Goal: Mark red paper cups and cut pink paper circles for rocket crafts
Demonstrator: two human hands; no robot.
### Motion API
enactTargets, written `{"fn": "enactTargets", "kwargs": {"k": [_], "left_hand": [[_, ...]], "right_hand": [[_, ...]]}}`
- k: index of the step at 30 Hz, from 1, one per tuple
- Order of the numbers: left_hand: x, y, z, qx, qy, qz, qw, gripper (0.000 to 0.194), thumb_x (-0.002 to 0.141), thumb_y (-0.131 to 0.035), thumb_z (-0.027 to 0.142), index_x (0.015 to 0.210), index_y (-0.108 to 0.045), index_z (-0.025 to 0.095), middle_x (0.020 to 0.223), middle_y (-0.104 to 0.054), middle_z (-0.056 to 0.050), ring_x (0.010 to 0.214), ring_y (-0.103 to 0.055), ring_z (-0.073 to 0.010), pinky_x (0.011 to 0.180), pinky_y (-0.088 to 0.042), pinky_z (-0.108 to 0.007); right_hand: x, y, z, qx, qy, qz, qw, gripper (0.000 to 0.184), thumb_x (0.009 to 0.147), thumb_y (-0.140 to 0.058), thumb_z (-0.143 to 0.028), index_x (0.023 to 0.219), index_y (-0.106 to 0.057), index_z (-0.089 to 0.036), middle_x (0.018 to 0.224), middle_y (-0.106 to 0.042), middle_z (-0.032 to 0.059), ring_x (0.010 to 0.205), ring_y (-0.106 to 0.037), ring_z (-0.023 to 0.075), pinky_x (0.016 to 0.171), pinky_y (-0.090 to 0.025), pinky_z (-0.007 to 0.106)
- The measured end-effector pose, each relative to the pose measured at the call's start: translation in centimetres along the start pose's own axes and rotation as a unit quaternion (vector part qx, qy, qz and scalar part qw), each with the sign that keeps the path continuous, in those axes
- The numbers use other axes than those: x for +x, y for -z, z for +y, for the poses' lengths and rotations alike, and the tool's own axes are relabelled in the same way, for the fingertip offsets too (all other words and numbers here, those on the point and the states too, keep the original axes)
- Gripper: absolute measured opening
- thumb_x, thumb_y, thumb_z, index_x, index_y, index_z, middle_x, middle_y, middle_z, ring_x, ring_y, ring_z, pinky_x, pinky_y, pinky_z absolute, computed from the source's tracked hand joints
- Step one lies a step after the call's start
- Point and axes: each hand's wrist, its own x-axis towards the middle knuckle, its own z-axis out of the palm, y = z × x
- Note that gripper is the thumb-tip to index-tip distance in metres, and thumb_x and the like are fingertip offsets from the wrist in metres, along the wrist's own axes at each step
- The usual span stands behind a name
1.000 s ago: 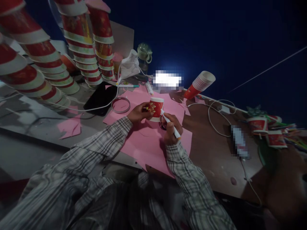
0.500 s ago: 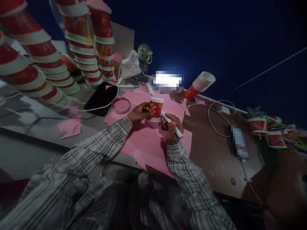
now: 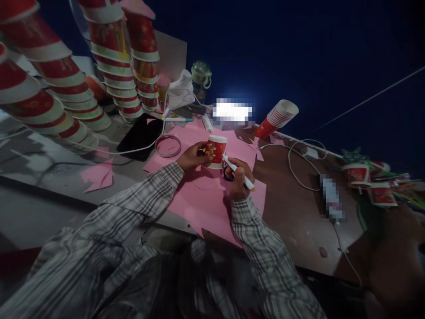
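My left hand point(image 3: 191, 157) is wrapped round a red paper cup point(image 3: 215, 149) that stands upside down on a pink paper sheet point(image 3: 206, 199). My right hand point(image 3: 237, 178) grips a white marker point(image 3: 239, 173) in a writing hold, its tip touching the paper at the cup's right rim. A dark ring-shaped thing lies under my right fingers, too dim to name. Both sleeves are checked grey.
Tall stacks of red paper cups point(image 3: 109, 57) hang over the far left. A black phone point(image 3: 139, 136) with a white cable, a tape ring point(image 3: 168, 145), loose markers point(image 3: 206, 123), a tipped cup stack point(image 3: 277, 116) and decorated cups point(image 3: 357, 173) lie on the brown table point(image 3: 299, 221).
My right hand has shifted slightly right, and the marker now lies flatter. My left hand and the cup have stayed put.
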Motion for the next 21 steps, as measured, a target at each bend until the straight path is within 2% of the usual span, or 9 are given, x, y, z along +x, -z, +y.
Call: {"fn": "enactTargets", "kwargs": {"k": [7, 13, 21], "left_hand": [[0.12, 0.12, -0.07, 0.011, -0.006, 0.001, 1.000, 0.068, 0.061, -0.087, 0.020, 0.125, -0.063, 0.014, 0.119, -0.073, -0.013, 0.107, -0.070, -0.0254, 0.095, -0.056, -0.041], [0.39, 0.30, -0.47, 0.001, -0.006, 0.005, 1.000, 0.068, 0.060, -0.088, 0.021, 0.124, -0.063, 0.013, 0.119, -0.072, -0.014, 0.100, -0.069, -0.0230, 0.089, -0.056, -0.039], [0.45, 0.28, -0.32, 0.011, 0.001, 0.012, 1.000, 0.069, 0.059, -0.087, 0.019, 0.124, -0.064, 0.013, 0.116, -0.072, -0.013, 0.103, -0.070, -0.0242, 0.092, -0.055, -0.040]], "right_hand": [[-0.13, 0.20, -0.02, 0.009, -0.009, 0.006, 1.000, 0.050, 0.097, -0.050, -0.063, 0.101, -0.074, -0.020, 0.064, -0.059, -0.0014, 0.052, -0.053, 0.0118, 0.048, -0.041, 0.026], [-0.15, 0.26, -0.21, 0.008, -0.004, 0.002, 1.000, 0.051, 0.098, -0.049, -0.063, 0.099, -0.074, -0.018, 0.061, -0.057, -0.0016, 0.052, -0.054, 0.0130, 0.048, -0.041, 0.028], [0.06, 0.27, 0.41, -0.013, -0.003, -0.003, 1.000, 0.058, 0.096, -0.044, -0.068, 0.093, -0.073, -0.018, 0.056, -0.051, -0.0033, 0.046, -0.047, 0.0118, 0.044, -0.035, 0.028]]}}
